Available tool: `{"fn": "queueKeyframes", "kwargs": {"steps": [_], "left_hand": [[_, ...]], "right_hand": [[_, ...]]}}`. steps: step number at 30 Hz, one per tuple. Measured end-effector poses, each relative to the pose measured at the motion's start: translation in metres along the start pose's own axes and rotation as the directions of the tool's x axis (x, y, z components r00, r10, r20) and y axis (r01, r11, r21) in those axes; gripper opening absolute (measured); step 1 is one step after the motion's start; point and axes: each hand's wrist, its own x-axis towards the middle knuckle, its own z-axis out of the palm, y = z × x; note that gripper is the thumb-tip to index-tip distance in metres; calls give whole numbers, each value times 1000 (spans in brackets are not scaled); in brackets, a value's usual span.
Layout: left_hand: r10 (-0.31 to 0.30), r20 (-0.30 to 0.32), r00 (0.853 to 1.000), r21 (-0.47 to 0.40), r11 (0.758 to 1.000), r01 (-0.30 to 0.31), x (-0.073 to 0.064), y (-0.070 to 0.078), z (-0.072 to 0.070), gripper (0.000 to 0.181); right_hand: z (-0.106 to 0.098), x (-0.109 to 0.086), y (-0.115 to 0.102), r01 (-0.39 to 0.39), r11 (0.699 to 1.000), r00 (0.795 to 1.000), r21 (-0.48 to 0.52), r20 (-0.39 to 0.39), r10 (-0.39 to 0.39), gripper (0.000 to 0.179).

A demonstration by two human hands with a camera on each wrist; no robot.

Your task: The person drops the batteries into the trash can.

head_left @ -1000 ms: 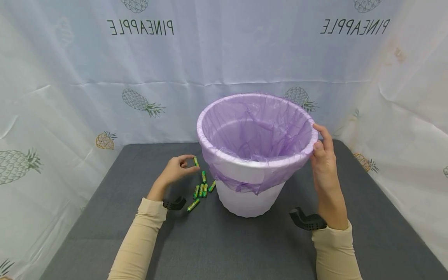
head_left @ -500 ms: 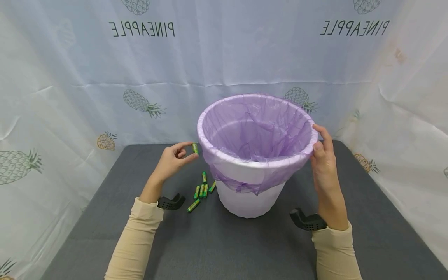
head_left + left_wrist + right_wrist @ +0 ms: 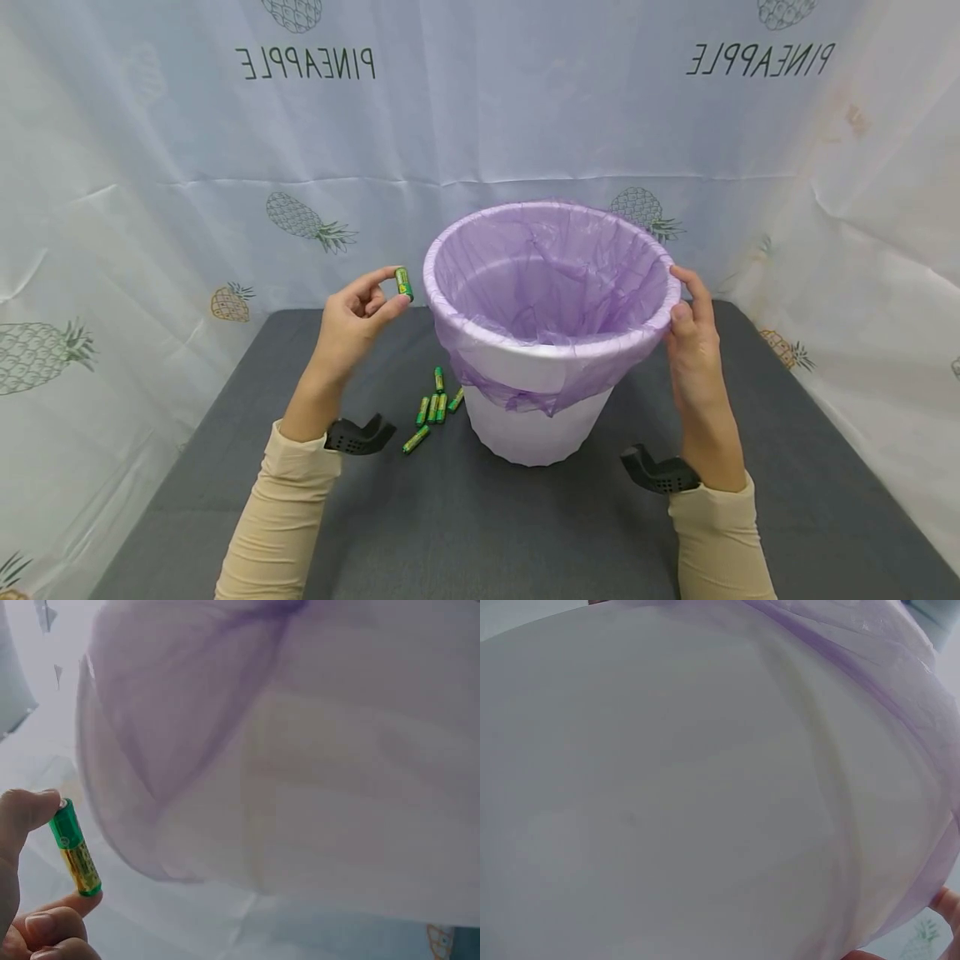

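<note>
My left hand (image 3: 348,325) pinches a green-and-gold battery (image 3: 404,284) end to end between thumb and index finger, raised left of the bin's rim. In the left wrist view the battery (image 3: 76,847) hangs slightly tilted between the two fingertips, apart from the bin's side. A white trash bin (image 3: 528,433) stands upright on the table, lined with a purple bag (image 3: 517,398) folded over its rim. My right hand (image 3: 696,358) holds the bin's right rim, with index finger and thumb against it; its other fingers are mostly hidden. Several more batteries (image 3: 432,408) lie left of the bin's base.
A dark grey cloth covers the table (image 3: 480,533). Pineapple-print curtains (image 3: 480,125) hang behind it and at both sides. One loose battery (image 3: 456,400) lies close against the bin's lower left side. The bottom inside the bin is partly hidden by the bag's folds.
My left hand has lifted the battery from beside the others up to about rim height, drifting slightly left. The right hand and the bin have stayed in place.
</note>
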Motion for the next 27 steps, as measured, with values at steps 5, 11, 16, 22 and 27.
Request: {"fn": "queueKeyframes", "kwargs": {"steps": [5,11,16,22,27], "left_hand": [[13,28,1000,-49,999,-12,1,14,2,41],[42,69,997,-42,998,-39,4,23,9,40],[44,96,994,-12,999,-43,7,25,15,39],[45,115,992,-16,999,-44,12,25,21,39],[81,150,985,-49,996,-74,13,22,24,38]], "right_hand": [[0,0,0,0,1000,1000,2,-5,0,56],[0,0,0,-1,1000,1000,-6,-4,1,55],[0,-1,0,-3,1000,1000,-18,3,3,54],[0,0,0,3,1000,1000,-14,12,-3,54],[0,0,0,5,1000,1000,-17,17,-5,54]]}}
